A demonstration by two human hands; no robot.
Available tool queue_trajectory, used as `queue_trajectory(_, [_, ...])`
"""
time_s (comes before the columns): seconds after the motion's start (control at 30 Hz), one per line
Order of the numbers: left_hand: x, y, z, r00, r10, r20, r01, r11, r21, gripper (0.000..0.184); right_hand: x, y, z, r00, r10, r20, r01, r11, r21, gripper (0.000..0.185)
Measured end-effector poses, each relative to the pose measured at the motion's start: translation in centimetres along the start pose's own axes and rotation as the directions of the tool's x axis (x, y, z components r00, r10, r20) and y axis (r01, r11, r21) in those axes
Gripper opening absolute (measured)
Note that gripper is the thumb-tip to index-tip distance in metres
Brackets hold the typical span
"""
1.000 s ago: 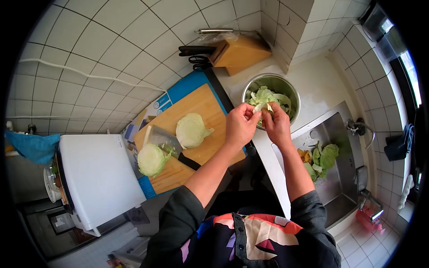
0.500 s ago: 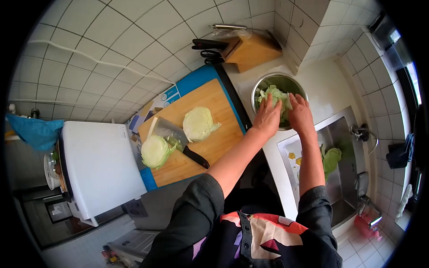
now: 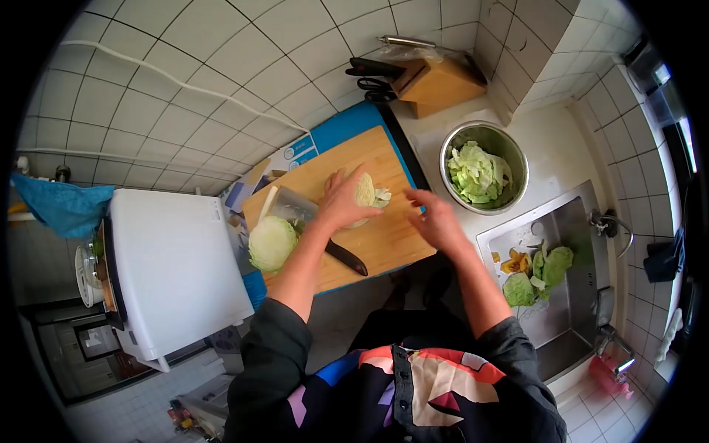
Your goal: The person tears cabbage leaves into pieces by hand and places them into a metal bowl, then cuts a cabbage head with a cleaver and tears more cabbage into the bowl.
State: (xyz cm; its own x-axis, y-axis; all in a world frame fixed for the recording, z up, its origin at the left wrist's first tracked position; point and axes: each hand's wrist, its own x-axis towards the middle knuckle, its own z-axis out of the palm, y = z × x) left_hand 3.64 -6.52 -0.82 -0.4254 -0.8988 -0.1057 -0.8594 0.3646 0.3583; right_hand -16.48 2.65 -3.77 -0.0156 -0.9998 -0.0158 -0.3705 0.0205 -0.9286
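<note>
My left hand (image 3: 346, 200) lies over one cabbage piece (image 3: 365, 190) on the wooden cutting board (image 3: 384, 240), its fingers spread around the top and side. My right hand (image 3: 436, 220) hovers by the board's right edge, fingers apart and holding nothing. Another cut cabbage piece (image 3: 272, 244) rests at the board's left. Between the two pieces lies a cleaver, its black handle (image 3: 346, 258) pointing toward me and its blade partly hidden by my left hand. Torn cabbage leaves (image 3: 478, 173) fill part of a steel bowl (image 3: 523, 171) on the counter.
A knife block (image 3: 442, 85) with black-handled tools stands behind the board. To the right, the steel sink (image 3: 561, 325) holds loose green leaves (image 3: 552, 266) and yellowish scraps beneath a faucet (image 3: 611, 224). A white appliance (image 3: 177, 269) is at the left.
Both hands have left the bowl and moved left. My left hand has come onto the cabbage piece on the board; the torn leaves lie in the bowl. The view has shifted.
</note>
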Motion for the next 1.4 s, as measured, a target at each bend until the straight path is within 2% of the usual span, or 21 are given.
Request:
queue_trajectory(0.03, [0.5, -0.7, -0.2, 0.996, 0.014, 0.088, -0.001, 0.989, -0.148, 0.088, 0.0, -0.2, 1.2, 0.999, 0.006, 0.05, -0.009, 0.999, 0.052, 0.046])
queue_trajectory(0.07, [0.9, -1.3, -0.3, 0.996, 0.014, 0.089, -0.001, 0.989, -0.15, 0.088, -0.1, -0.1, 2.4, 0.994, 0.04, 0.1, -0.048, 0.996, 0.079, 0.055])
queue_trajectory(0.1, [1.1, -1.7, -0.5, 0.995, 0.019, 0.101, -0.002, 0.987, -0.162, 0.082, -0.1, -0.1, 3.5, 0.994, 0.041, 0.102, -0.049, 0.996, 0.076, 0.055])
queue_trajectory(0.17, [1.0, -2.7, -0.7, 0.993, 0.023, 0.114, -0.002, 0.985, -0.174, 0.077, 0.0, -0.3, 5.2, 0.977, 0.168, 0.127, -0.192, 0.961, 0.2, 0.064])
queue_trajectory(0.2, [0.8, -3.0, -0.8, 0.98, -0.09, 0.179, 0.173, 0.831, -0.529, 0.075, 0.1, -0.9, 5.4, 0.98, 0.161, 0.116, -0.181, 0.965, 0.191, 0.072])
queue_trajectory(0.23, [0.6, -3.2, -0.7, 0.945, -0.162, 0.285, 0.327, 0.529, -0.783, 0.073, 0.3, -1.4, 5.8, 0.98, 0.165, 0.112, -0.184, 0.964, 0.193, 0.072])
queue_trajectory(0.27, [0.3, -3.5, -0.5, 0.944, -0.159, 0.291, 0.33, 0.532, -0.78, 0.073, 0.4, -1.8, 6.3, 0.989, 0.136, 0.062, -0.148, 0.955, 0.256, 0.074])
queue_trajectory(0.33, [-0.6, -2.3, -1.8, 0.903, -0.18, 0.39, 0.417, 0.156, -0.895, 0.07, 0.6, -3.2, 6.7, 0.994, 0.111, 0.015, -0.11, 0.942, 0.317, 0.077])
queue_trajectory(0.37, [-0.8, -2.1, -1.6, 0.903, -0.182, 0.389, 0.417, 0.157, -0.895, 0.07, 1.0, -4.0, 6.6, 0.995, 0.094, 0.036, -0.101, 0.937, 0.335, 0.077])
queue_trajectory(0.47, [-0.9, -1.2, -1.1, 0.905, -0.241, 0.351, 0.369, 0.033, -0.929, 0.071, 1.9, -4.1, 6.9, 0.998, 0.061, 0.027, -0.067, 0.939, 0.338, 0.077])
queue_trajectory(0.53, [-0.7, -0.5, -1.4, 0.881, -0.287, 0.375, 0.398, 0.026, -0.917, 0.071, 2.1, -3.7, 7.0, 0.999, 0.045, -0.001, -0.043, 0.946, 0.32, 0.075])
queue_trajectory(0.63, [-0.9, 0.4, -1.9, 0.842, -0.359, 0.402, 0.441, 0.03, -0.897, 0.069, 1.9, -3.3, 6.7, 0.998, 0.053, 0.041, -0.065, 0.907, 0.416, 0.069])
queue_trajectory(0.7, [-0.9, 0.6, -1.8, 0.833, -0.378, 0.404, 0.453, 0.047, -0.89, 0.066, 1.7, -3.4, 6.2, 0.994, 0.043, 0.098, -0.073, 0.944, 0.321, 0.062])
queue_trajectory(0.83, [-0.9, 1.1, -1.4, 0.827, -0.418, 0.375, 0.414, 0.002, -0.91, 0.057, 1.5, -3.3, 5.7, 0.998, -0.009, 0.063, -0.007, 0.966, 0.259, 0.057])
queue_trajectory(0.9, [-0.9, 1.2, -1.3, 0.823, -0.436, 0.365, 0.404, -0.005, -0.915, 0.054, 1.5, -2.3, 6.1, 0.994, -0.101, -0.049, 0.112, 0.921, 0.373, 0.051])
queue_trajectory(0.93, [-0.8, 1.1, -1.1, 0.827, -0.428, 0.364, 0.391, -0.026, -0.92, 0.054, 1.4, -2.0, 6.3, 0.994, -0.102, -0.048, 0.112, 0.921, 0.374, 0.051])
queue_trajectory(1.1, [-0.7, 1.2, 0.0, 0.856, -0.401, 0.327, 0.351, -0.013, -0.936, 0.06, 1.1, -1.3, 6.6, 0.991, 0.039, -0.125, 0.032, 0.855, 0.518, 0.039])
queue_trajectory(1.17, [-0.7, 1.6, 0.3, 0.85, -0.443, 0.286, 0.275, -0.091, -0.957, 0.053, 1.1, -1.3, 6.6, 0.983, 0.054, -0.174, 0.042, 0.862, 0.505, 0.036])
queue_trajectory(1.3, [-1.0, 2.5, 0.8, 0.844, -0.455, 0.284, 0.258, -0.121, -0.959, 0.05, 1.1, -1.9, 6.3, 0.943, 0.095, -0.318, 0.056, 0.9, 0.433, 0.033])
queue_trajectory(1.37, [-1.2, 2.1, 1.9, 0.872, -0.452, 0.189, 0.139, -0.14, -0.98, 0.047, 1.4, -2.0, 6.1, 0.93, 0.103, -0.354, 0.043, 0.922, 0.384, 0.033])
queue_trajectory(1.4, [-1.3, 2.3, 2.0, 0.871, -0.453, 0.19, 0.14, -0.141, -0.98, 0.047, 1.5, -2.0, 6.1, 0.915, 0.109, -0.389, 0.031, 0.942, 0.335, 0.034])
